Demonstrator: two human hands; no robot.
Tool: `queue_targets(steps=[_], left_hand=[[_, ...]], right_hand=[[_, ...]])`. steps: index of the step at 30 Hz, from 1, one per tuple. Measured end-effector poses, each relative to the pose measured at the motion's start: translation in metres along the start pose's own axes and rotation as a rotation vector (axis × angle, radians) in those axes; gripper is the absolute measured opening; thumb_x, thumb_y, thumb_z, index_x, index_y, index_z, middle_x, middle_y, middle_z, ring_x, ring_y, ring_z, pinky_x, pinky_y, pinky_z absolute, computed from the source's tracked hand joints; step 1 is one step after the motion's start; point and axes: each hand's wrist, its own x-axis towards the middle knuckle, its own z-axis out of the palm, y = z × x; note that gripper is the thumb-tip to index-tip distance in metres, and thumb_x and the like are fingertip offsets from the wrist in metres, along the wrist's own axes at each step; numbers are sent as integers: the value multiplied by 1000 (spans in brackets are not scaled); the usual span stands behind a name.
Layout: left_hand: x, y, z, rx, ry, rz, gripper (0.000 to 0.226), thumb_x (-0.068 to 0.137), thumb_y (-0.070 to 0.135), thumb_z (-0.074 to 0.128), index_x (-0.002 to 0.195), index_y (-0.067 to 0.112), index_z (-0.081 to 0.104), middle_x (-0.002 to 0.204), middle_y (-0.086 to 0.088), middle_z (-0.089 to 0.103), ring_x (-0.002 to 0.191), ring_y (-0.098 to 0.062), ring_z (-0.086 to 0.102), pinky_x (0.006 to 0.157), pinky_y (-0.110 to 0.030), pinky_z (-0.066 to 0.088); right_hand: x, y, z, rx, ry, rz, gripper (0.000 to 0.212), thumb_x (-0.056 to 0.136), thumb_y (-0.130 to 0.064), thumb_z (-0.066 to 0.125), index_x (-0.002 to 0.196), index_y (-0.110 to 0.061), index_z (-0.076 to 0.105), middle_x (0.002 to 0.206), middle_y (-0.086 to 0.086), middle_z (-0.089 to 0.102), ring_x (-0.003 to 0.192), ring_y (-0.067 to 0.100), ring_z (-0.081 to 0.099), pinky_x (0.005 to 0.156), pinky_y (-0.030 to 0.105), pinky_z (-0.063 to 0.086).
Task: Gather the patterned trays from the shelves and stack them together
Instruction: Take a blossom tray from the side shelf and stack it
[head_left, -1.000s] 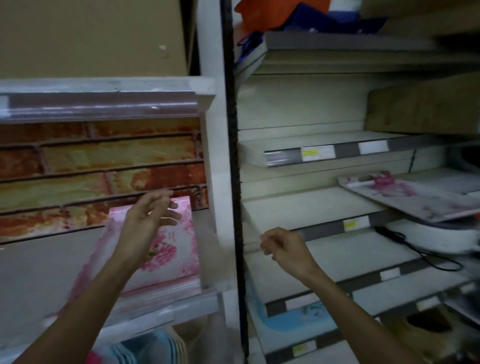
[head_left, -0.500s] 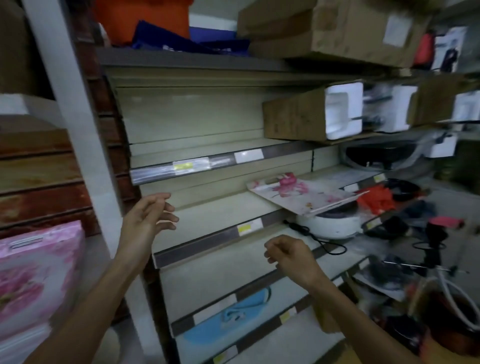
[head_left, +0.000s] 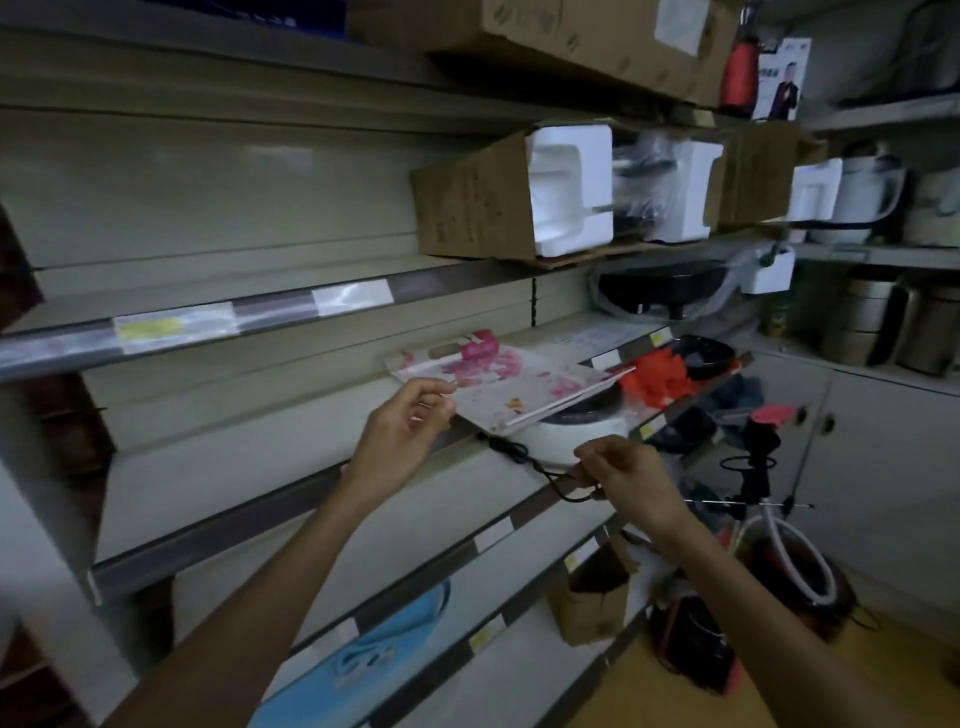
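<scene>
We see the patterned tray (head_left: 506, 379) lying tilted atop a white appliance (head_left: 571, 434) on the shelf (head_left: 291, 467), its long axis running left-right. Our left hand (head_left: 400, 434) curls loosely beside its left edge; our right hand (head_left: 631, 480) pinches the black cord (head_left: 524, 462).

My one head camera looks forward and down, close over my left hand (head_left: 402, 431) and right hand (head_left: 631, 480), toward the shelves (head_left: 291, 467) beyond them

The left hand (head_left: 402, 431) reaches the near edge of a pink-flowered tray (head_left: 506, 376) resting tilted on a white cooker (head_left: 569, 431).
</scene>
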Motion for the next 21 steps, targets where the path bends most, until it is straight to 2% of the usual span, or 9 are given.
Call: queue_targets(steps=[2, 3, 7, 10, 14, 18, 21], left_hand=[[12, -8, 23, 43, -58, 28, 18, 92, 22, 62, 110, 20, 64, 90, 5, 67, 82, -4, 62, 75, -14, 48], [19, -12, 34, 48, -88, 38, 19, 91, 21, 63, 110, 19, 64, 91, 4, 66, 82, -3, 62, 75, -15, 48], [47, -36, 69, 175, -223, 95, 30, 86, 22, 70, 114, 22, 61, 104, 12, 62, 96, -4, 59, 87, -25, 50], [63, -49, 82, 311, -345, 128, 39, 87, 25, 68, 124, 20, 58, 123, 1, 62, 111, -12, 59, 97, -33, 49], [75, -60, 86, 386, -381, 176, 28, 94, 14, 58, 122, 17, 62, 122, -3, 68, 114, -16, 62, 96, -37, 51], [79, -62, 82, 388, -324, 213, 32, 96, 12, 53, 127, 16, 61, 123, 2, 67, 110, -9, 63, 95, -28, 51], [82, -49, 65, 334, -184, 185, 30, 98, 9, 50, 122, 18, 66, 113, 17, 69, 102, 5, 63, 86, -4, 43]], right_hand=[[17, 10, -10, 19, 31, 28, 17, 95, -14, 57, 93, -2, 69, 79, 14, 73, 77, 37, 68, 72, 46, 55], [26, 14, -15, 22, 35, 40, 17, 96, -13, 56, 96, -1, 69, 78, 11, 73, 76, 34, 68, 72, 45, 55], [59, 31, -29, 32, 38, 97, 18, 97, -11, 53, 101, 1, 66, 80, 6, 71, 74, 19, 66, 71, 38, 54], [80, 38, -33, 69, 58, 136, 17, 98, -10, 52, 101, 0, 65, 82, 9, 70, 74, 21, 65, 70, 37, 53], [107, 47, -34, 139, 71, 194, 14, 98, -9, 52, 96, -4, 65, 88, 13, 71, 78, 24, 66, 74, 37, 55], [134, 63, -34, 156, 48, 269, 16, 99, -11, 50, 95, -10, 65, 94, 13, 72, 88, 28, 68, 84, 42, 56], [151, 79, -29, 194, 22, 363, 19, 99, -7, 47, 107, 0, 63, 97, 18, 70, 87, 28, 67, 86, 45, 55]])
